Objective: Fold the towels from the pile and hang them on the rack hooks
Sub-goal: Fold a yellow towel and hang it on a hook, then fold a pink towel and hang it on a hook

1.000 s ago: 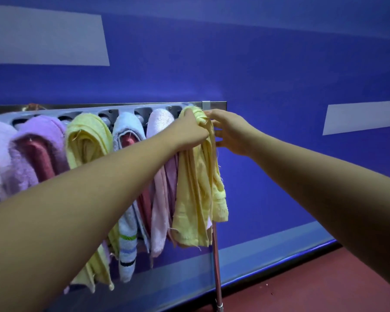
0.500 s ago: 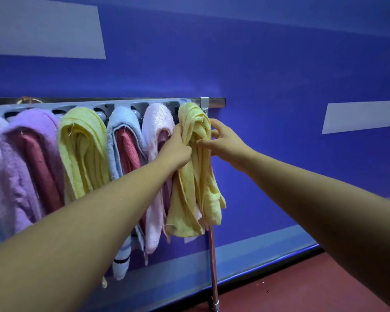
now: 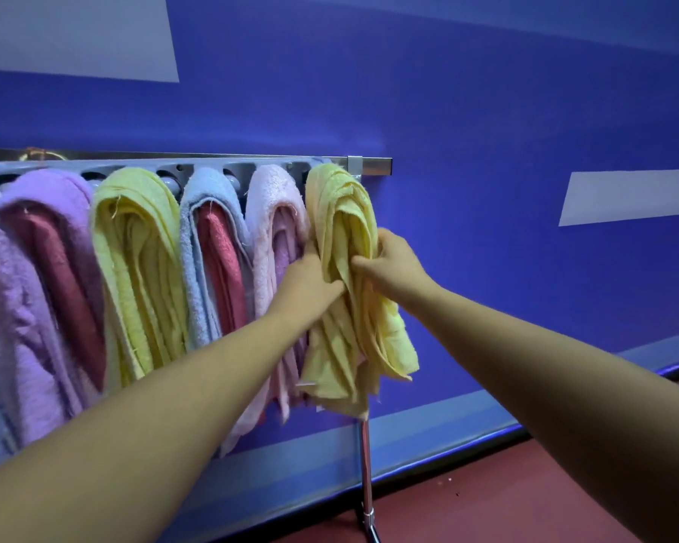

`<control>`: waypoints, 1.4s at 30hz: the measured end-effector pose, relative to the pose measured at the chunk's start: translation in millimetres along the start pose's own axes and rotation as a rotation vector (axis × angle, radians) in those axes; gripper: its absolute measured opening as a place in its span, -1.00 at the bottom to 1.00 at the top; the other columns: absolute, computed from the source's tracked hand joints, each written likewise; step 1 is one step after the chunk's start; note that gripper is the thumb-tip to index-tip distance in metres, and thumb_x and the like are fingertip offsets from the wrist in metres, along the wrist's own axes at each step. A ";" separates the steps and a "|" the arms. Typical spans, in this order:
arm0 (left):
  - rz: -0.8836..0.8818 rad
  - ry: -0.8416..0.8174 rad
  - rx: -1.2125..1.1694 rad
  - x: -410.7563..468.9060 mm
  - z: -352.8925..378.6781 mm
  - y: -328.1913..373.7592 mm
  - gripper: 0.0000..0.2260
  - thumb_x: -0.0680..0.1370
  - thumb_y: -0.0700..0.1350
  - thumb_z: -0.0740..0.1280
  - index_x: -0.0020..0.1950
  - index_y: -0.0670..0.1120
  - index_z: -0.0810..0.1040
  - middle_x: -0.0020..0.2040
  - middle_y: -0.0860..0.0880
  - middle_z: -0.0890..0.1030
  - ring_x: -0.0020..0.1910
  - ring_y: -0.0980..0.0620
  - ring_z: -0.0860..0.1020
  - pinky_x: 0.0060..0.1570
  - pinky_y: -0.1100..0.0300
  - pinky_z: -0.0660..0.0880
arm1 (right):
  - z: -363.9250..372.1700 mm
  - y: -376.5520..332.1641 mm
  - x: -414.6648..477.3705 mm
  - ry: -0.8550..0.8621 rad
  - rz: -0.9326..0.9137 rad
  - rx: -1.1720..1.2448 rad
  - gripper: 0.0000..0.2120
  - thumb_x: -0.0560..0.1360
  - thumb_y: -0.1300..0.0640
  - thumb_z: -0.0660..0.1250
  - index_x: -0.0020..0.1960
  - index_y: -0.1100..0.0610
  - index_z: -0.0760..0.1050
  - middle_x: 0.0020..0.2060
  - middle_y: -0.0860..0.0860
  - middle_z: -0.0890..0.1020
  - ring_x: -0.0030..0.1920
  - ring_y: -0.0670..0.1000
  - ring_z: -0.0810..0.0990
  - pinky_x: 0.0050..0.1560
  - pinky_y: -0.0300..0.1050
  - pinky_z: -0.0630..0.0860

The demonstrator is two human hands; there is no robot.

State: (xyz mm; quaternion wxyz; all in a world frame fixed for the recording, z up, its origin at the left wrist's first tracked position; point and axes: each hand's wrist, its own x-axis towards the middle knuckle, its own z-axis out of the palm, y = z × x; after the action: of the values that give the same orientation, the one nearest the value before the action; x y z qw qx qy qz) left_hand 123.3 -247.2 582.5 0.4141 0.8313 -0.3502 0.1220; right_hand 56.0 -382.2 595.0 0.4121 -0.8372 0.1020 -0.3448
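A folded pale yellow towel (image 3: 342, 213) hangs on the last hook at the right end of the grey rack (image 3: 212, 170). My left hand (image 3: 310, 280) grips the towel's hanging folds from the left at mid-height. My right hand (image 3: 392, 268) pinches the same folds from the right, thumb in front. To the left hang a pink towel (image 3: 271, 205), a light blue towel (image 3: 208, 205) with a red one inside, another yellow towel (image 3: 138, 237) and a lilac towel (image 3: 36, 244) over a dark red one.
The rack is fixed to a metal bar (image 3: 373, 166) on a chrome stand pole (image 3: 365, 472). Behind it runs a blue wall (image 3: 487, 131) with pale panels. A dark red floor (image 3: 487, 503) lies at the lower right.
Both hands have slid down from the top of the yellow towel at the hook to its middle. The towel now hangs on the hook, and the view has moved closer.
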 end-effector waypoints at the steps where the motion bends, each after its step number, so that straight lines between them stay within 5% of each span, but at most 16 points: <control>1: 0.001 0.009 0.042 -3.7 3.7 -4.7 -0.53 0.42 -0.07 0.38 0.30 -0.17 0.44 0.08 -0.23 0.64 0.09 -0.24 0.59 0.05 0.02 0.51 | 2.0 2.2 -4.9 0.015 0.007 -0.051 -0.91 0.36 0.15 0.34 -0.22 0.11 0.43 -0.34 -0.04 0.51 -0.29 -0.01 0.48 -0.33 -0.15 0.40; 5: -0.028 0.118 0.193 -24.5 11.0 -18.9 -0.78 0.45 -0.26 0.31 0.08 -0.26 0.55 0.08 -0.30 0.53 0.07 -0.30 0.52 0.11 -0.03 0.44 | 5.5 14.6 -21.6 0.181 -0.040 -0.178 -0.86 0.43 0.19 0.30 -0.21 0.17 0.34 -0.38 0.01 0.44 -0.33 0.05 0.38 -0.35 -0.01 0.31; 8: 0.032 0.127 0.052 -40.2 20.4 -30.0 -0.73 0.47 -0.27 0.30 0.17 -0.21 0.55 0.23 -0.25 0.46 0.22 -0.23 0.48 0.30 0.06 0.36 | 10.6 22.8 -38.3 0.149 0.020 -0.020 -0.82 0.45 0.15 0.33 0.03 0.10 0.42 -0.20 -0.03 0.58 -0.17 0.03 0.56 -0.19 -0.01 0.49; 10: 0.003 0.104 -0.054 -48.6 25.3 -31.9 -0.67 0.53 -0.14 0.33 0.29 -0.11 0.48 0.19 -0.20 0.56 0.20 -0.21 0.53 0.21 0.05 0.43 | 17.9 31.6 -49.5 0.050 0.096 0.060 -0.73 0.46 0.13 0.36 0.13 0.04 0.42 -0.14 -0.09 0.61 -0.12 -0.06 0.60 -0.17 -0.11 0.53; 13: -0.152 0.069 -0.115 -57.5 29.1 -29.5 -0.55 0.55 0.11 0.33 0.38 0.02 0.32 0.14 -0.15 0.64 0.13 -0.19 0.59 0.10 0.03 0.51 | 28.4 44.3 -58.8 -0.005 0.135 0.016 -0.90 0.46 0.13 0.36 -0.04 0.10 0.51 -0.24 -0.08 0.61 -0.20 -0.07 0.58 -0.28 -0.20 0.43; 17: -0.186 0.005 -0.102 -55.1 35.4 -29.7 -0.73 0.56 -0.05 0.26 0.26 -0.04 0.45 0.10 -0.16 0.64 0.12 -0.20 0.57 -0.02 0.10 0.43 | 31.3 48.5 -68.6 0.087 0.047 0.022 -0.96 0.46 0.19 0.31 -0.16 0.13 0.47 -0.33 0.01 0.55 -0.34 -0.10 0.44 -0.32 -0.19 0.38; 22: -0.172 -0.132 -0.228 -46.3 44.7 -37.4 -0.69 0.60 -0.06 0.23 0.35 0.01 0.43 0.19 -0.05 0.61 0.18 -0.05 0.56 0.13 0.17 0.41 | 26.7 58.9 -85.9 0.142 0.010 0.050 -0.84 0.48 0.25 0.28 -0.01 0.02 0.48 -0.27 -0.06 0.58 -0.23 -0.09 0.52 -0.28 -0.33 0.42; 26: -0.215 -0.196 -0.061 -49.1 62.4 -52.0 -0.79 0.61 -0.12 0.21 0.15 -0.19 0.53 0.18 -0.24 0.52 0.20 -0.18 0.50 0.12 0.14 0.38 | 25.9 77.0 -93.6 0.154 0.039 -0.152 -0.79 0.51 0.25 0.21 0.10 0.05 0.46 -0.29 -0.06 0.58 -0.26 -0.02 0.55 -0.25 -0.07 0.51; 29: -0.221 -0.312 0.034 -68.5 66.8 -66.1 -0.75 0.59 -0.07 0.25 0.15 -0.21 0.50 0.18 -0.23 0.53 0.18 -0.23 0.52 0.03 0.11 0.39 | 29.6 89.6 -108.4 0.062 0.129 -0.235 -0.78 0.53 0.16 0.21 0.16 0.03 0.46 -0.17 -0.01 0.64 -0.13 0.10 0.60 -0.15 0.10 0.57; 35: -0.210 -0.451 0.143 -132.9 56.2 -113.0 -0.61 0.53 -0.04 0.33 0.35 -0.09 0.45 0.18 -0.15 0.56 0.07 -0.08 0.58 0.10 0.13 0.48 | 49.9 113.5 -170.7 -0.159 0.290 -0.334 -0.54 0.54 0.03 0.29 0.38 0.19 0.40 0.25 0.14 0.59 0.27 0.16 0.53 0.20 0.07 0.49; 42: -0.300 -0.569 0.200 -244.8 72.2 -169.1 -0.68 0.54 -0.10 0.34 0.26 -0.16 0.50 0.17 -0.19 0.54 0.15 -0.14 0.53 0.13 0.17 0.38 | 87.8 160.9 -265.9 -0.352 0.423 -0.409 -0.51 0.45 -0.07 0.27 0.26 0.22 0.46 0.19 0.22 0.57 0.26 0.24 0.51 0.26 0.14 0.46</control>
State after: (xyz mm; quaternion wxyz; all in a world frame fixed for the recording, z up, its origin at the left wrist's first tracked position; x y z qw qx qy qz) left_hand 55.1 -115.6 314.6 0.2294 0.9108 -0.3116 -0.1436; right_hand -64.9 -309.8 304.4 0.3093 -0.9094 0.2679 -0.0745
